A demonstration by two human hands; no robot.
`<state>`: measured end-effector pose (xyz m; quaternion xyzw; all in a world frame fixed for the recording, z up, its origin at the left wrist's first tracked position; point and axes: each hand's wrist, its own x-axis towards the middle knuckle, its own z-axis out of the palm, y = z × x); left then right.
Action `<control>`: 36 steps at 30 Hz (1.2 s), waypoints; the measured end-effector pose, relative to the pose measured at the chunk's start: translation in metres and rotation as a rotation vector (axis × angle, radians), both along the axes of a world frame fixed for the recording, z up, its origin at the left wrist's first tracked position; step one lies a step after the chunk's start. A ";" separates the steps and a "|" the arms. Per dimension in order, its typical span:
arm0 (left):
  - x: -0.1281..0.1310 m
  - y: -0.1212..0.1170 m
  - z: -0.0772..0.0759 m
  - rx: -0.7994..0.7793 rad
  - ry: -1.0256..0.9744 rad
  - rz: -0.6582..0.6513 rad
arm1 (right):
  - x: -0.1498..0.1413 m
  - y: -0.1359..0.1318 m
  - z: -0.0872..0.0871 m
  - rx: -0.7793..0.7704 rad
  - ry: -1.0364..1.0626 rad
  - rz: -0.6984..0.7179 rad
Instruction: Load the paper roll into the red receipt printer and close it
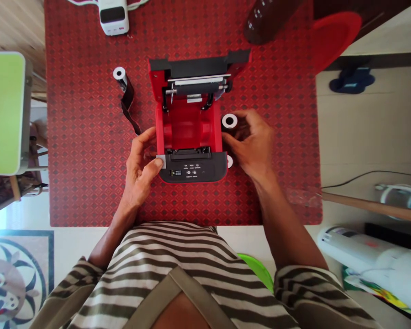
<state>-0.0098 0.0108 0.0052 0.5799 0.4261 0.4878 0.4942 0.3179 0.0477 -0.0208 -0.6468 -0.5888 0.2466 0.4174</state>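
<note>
A red and black receipt printer (191, 132) sits open on a red patterned tablecloth (89, 151), its lid tipped back and its paper bay empty. My left hand (142, 167) rests against the printer's front left corner, thumb on a grey tab, fingers curled on the side. My right hand (251, 141) is closed around a dark roll with a white core (229, 121) just right of the printer. A second white core (229, 161) shows below that hand. Another roll (119, 74) with a dark ribbon trailing from it lies to the printer's left.
A small white device (113, 16) stands at the table's far edge. A dark bottle (267, 18) and a red plate (334, 36) are at the far right. A green stool (5, 112) is on the left. White rolls and cables lie at right.
</note>
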 end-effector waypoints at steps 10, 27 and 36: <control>0.001 -0.007 0.003 -0.074 -0.016 -0.001 | 0.024 -0.016 0.042 0.217 0.215 -0.145; 0.005 -0.010 0.003 -0.083 -0.016 0.026 | -0.021 -0.044 0.142 -0.247 0.285 0.373; 0.011 -0.016 0.011 -0.142 -0.052 0.017 | -0.045 -0.022 0.153 0.055 -0.355 0.495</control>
